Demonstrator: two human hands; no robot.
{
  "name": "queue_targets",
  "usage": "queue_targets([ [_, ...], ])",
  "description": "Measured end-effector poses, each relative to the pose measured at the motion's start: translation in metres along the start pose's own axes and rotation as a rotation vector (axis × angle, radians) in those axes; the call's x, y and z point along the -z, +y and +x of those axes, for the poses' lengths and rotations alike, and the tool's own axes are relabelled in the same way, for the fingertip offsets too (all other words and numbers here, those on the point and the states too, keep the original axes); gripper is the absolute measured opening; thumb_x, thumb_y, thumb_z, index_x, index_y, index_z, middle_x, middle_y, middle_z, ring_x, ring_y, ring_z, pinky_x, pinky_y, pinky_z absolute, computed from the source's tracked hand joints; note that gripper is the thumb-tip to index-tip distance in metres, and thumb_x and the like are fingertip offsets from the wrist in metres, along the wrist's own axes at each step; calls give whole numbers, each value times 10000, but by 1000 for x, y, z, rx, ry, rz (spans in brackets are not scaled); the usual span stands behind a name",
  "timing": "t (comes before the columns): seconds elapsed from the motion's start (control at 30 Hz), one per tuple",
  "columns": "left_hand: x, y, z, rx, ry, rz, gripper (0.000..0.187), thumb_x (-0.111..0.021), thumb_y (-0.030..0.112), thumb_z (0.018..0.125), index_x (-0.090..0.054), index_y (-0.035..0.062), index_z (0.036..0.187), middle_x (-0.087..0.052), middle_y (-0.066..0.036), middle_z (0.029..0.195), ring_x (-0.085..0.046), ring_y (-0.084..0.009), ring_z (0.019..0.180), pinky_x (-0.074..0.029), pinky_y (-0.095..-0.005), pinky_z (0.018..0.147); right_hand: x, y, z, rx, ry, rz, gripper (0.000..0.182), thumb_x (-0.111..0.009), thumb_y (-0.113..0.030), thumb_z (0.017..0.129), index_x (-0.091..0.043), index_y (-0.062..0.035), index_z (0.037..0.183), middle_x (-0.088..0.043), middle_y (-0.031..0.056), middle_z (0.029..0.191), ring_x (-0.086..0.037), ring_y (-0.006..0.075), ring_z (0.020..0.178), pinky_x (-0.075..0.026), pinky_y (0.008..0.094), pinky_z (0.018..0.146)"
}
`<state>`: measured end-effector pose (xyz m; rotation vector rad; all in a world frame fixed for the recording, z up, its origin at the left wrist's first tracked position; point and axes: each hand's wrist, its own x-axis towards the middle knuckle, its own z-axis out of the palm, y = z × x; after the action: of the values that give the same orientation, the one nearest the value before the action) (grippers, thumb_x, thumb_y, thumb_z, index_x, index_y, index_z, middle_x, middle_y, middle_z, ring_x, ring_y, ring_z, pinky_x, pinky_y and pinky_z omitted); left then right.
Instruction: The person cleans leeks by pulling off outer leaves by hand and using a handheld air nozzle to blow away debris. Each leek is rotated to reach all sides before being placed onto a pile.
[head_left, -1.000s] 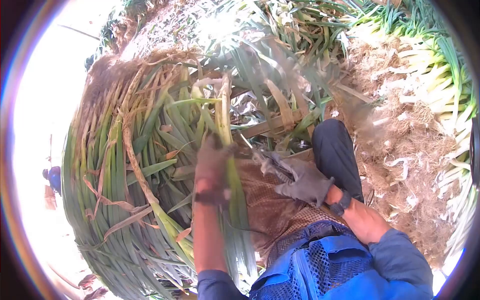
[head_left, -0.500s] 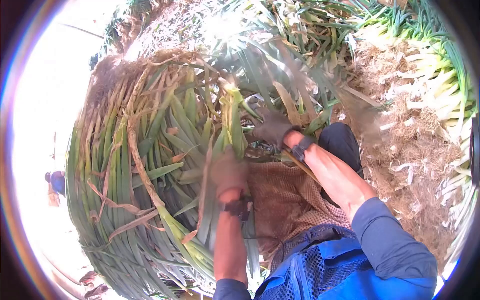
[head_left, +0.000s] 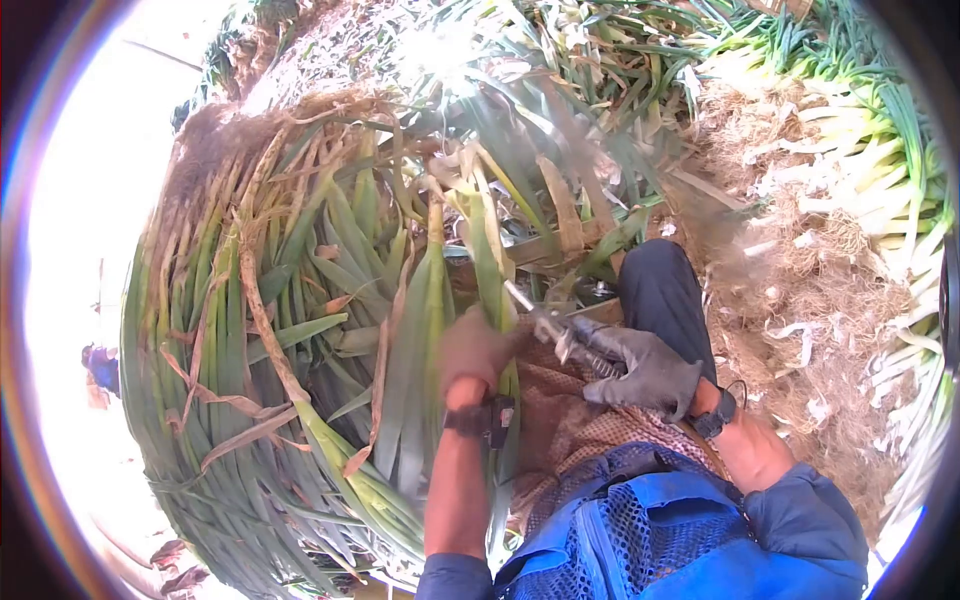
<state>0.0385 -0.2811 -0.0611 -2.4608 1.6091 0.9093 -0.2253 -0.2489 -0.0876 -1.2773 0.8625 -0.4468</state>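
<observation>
Grey-gloved, the right hand (head_left: 650,372) has drawn back from the root end of the leek (head_left: 488,245), where it was working half a second ago, and now sits low beside the dark knee (head_left: 662,300). Its fingers are clamped on a metal tool (head_left: 562,343), whose thin tip points up and to the left, just beside the leek and seemingly not touching it. So the tool is away from the stalk, and the left hand (head_left: 473,350) alone seems to be steadying it.

That hand is blurred, but its fingers look closed around the leek, partway down its leaves, with green hanging below them. The leek stands root end away from the body, between the big leek pile (head_left: 220,400) on the left and the brown cloth (head_left: 560,400) over the lap. Near its top, the outer leaves now spread apart where they sat closer together a moment ago, so more of the separate layers shows.

The leek pile hardly differs from before. On the right, the row of leeks (head_left: 890,210) also lies as it did, pale stems fanned outward beside a dry mat of roots (head_left: 800,340).
</observation>
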Motion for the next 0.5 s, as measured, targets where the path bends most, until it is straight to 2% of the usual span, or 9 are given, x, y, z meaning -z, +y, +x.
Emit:
queue_targets([
  [0.03, -4, -1, -2, -7, 9, -1, 609, -848, 539, 877, -752, 33, 1203, -796, -256, 1159, -754, -458, 1104, -577, -515, 955, 6, -8, -7, 46, -8, -75, 897, -841, -67, 899, -416, 23, 1683, -457, 150, 1736, -417, 179, 1575, -354, 354, 1289],
  [0.1, -10, -9, 0, -17, 34, -1, 587, -812, 542, 925, -756, 22, 1193, -798, -260, 1145, -753, -463, 1090, -574, -520, 945, 7, 2, -11, -20, 175, -78, 898, -856, -81, 889, -431, 28, 1673, -459, 151, 1734, -421, 180, 1571, -351, 354, 1291],
  [0.13, -13, -12, 0, -26, 55, -8, 570, -803, 532, 941, -766, 20, 1189, -801, -253, 1123, -761, -436, 1064, -575, -508, 930, 8, 6, -12, -51, 264, -80, 899, -863, -89, 884, -439, 31, 1668, -460, 152, 1734, -423, 181, 1570, -350, 354, 1292],
  [0.2, -19, -18, 1, -42, 91, -20, 538, -784, 512, 974, -784, 16, 1182, -808, -239, 1078, -777, -380, 1012, -576, -484, 899, 10, 5, -15, -22, 177, 0, 889, -879, -99, 880, -459, 39, 1651, -463, 151, 1731, -432, 189, 1566, -326, 344, 1304],
  [0.3, -18, -28, 16, 42, -10, -409, 468, -768, 437, 1005, -808, 2, 1173, -815, -167, 995, -761, -256, 908, -574, -430, 826, 10, -3, -11, -71, 38, -90, 943, -900, -127, 885, -411, 67, 1668, -505, 152, 1695, -441, 187, 1555, -315, 336, 1304],
  [0.4, -29, -52, 54, -11, 88, -351, 410, -741, 356, 1032, -816, -23, 1170, -810, -103, 966, -715, -176, 827, -561, -376, 770, 0, 1, -8, -27, 204, -35, 912, -911, -141, 878, -457, 71, 1640, -553, 143, 1646, -466, 178, 1523, -328, 332, 1288],
  [0.43, -22, -48, 50, 25, 116, -511, 318, -702, 297, 1048, -815, 4, 1095, -792, -61, 906, -700, -185, 736, -559, -365, 682, 0, -3, -11, -38, 137, -1, 902, -911, -138, 875, -468, 63, 1635, -558, 141, 1641, -468, 177, 1522, -332, 331, 1285],
  [0.5, -25, -71, 81, 27, -7, -1017, 289, -696, 316, 1064, -787, 41, 1064, -758, -49, 861, -678, -174, 698, -549, -341, 631, 2, -16, -17, -56, 8, 66, 884, -911, -130, 868, -492, 47, 1625, -568, 137, 1630, -471, 175, 1519, -338, 330, 1278],
])
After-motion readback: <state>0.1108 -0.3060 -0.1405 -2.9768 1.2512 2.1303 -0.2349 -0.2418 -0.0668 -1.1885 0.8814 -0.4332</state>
